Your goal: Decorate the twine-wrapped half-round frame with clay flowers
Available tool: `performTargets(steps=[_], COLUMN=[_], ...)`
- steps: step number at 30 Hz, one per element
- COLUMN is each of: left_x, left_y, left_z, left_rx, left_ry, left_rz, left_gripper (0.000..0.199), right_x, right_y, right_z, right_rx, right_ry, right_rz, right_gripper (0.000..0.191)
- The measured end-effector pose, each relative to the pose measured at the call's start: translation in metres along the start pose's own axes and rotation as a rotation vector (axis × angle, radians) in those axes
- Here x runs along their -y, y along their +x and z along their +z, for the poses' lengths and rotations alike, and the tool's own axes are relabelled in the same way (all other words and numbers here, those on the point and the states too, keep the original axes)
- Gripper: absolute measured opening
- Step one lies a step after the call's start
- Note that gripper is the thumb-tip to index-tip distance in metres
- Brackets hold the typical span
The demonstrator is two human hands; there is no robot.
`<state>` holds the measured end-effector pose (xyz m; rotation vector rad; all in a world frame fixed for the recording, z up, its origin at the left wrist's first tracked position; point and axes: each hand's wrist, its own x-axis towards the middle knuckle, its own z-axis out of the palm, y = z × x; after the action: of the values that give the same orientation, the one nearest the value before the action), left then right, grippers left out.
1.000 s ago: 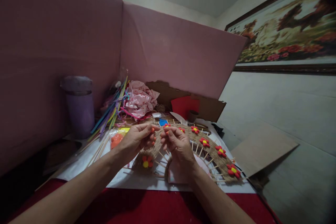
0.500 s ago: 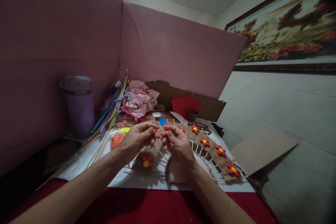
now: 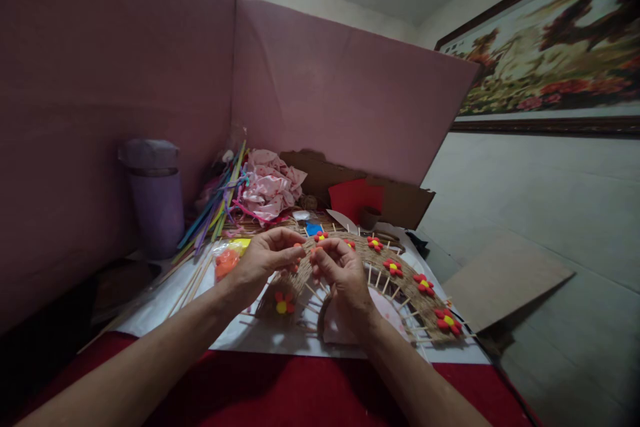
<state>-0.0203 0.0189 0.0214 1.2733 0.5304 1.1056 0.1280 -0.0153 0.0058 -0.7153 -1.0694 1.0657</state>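
My left hand (image 3: pixel 273 255) is closed, pinching a small bit of orange modelling clay (image 3: pixel 297 248) between thumb and fingers. Close beside it, my right hand (image 3: pixel 345 273) pinches another small orange piece (image 3: pixel 315 251), partly covered by the fingertips. Both hands hover over a twine-wrapped arch (image 3: pixel 360 245) with thin wooden sticks (image 3: pixel 385 285) poking out of its edges. Red flowers with yellow centres (image 3: pixel 393 267) run along its right side. An orange flower (image 3: pixel 284 303) sits at its lower left end. Left of my hands lies a clear bag with orange clay (image 3: pixel 227 263).
White paper (image 3: pixel 240 340) covers part of a red cloth (image 3: pixel 260 387). A purple bin (image 3: pixel 157 210) stands at the left. Behind are coloured pipe cleaners (image 3: pixel 220 203), crumpled pink fabric (image 3: pixel 273 183) and a red sheet (image 3: pixel 350 199). A brown board (image 3: pixel 515 277) leans at the right.
Both hands stay close together, with the fingertips slightly shifted around the orange pieces. The whole view has moved a little; the arch and flowers look unchanged.
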Motion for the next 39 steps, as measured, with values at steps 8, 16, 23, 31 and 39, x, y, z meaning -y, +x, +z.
performTargets(steps=[8,16,23,31,39], left_x=[0.001,-0.006,-0.02,-0.024,0.004], left_y=[0.004,-0.001,-0.001,-0.037,-0.076], left_z=[0.0,0.003,0.012,0.001,-0.022], left_rx=[0.001,-0.041,-0.047,-0.086,-0.207], left_ry=[0.034,0.117,0.219,0.659,0.822], left_rz=[0.063,0.112,0.145,0.169,0.129], left_gripper=[0.026,0.017,0.024,0.014,0.014], right_x=[0.002,0.017,0.014,0.022,0.002], right_y=[-0.006,-0.012,-0.039,-0.058,-0.067], right_z=[0.01,0.012,0.002,0.005,-0.01], right_rx=[0.032,0.06,0.08,0.281,0.378], right_ry=[-0.126,-0.287,-0.527,-0.983,-1.212], right_rz=[-0.069,-0.102,-0.101,-0.329,-0.551], right_gripper=[0.017,0.017,0.007,0.005,0.011])
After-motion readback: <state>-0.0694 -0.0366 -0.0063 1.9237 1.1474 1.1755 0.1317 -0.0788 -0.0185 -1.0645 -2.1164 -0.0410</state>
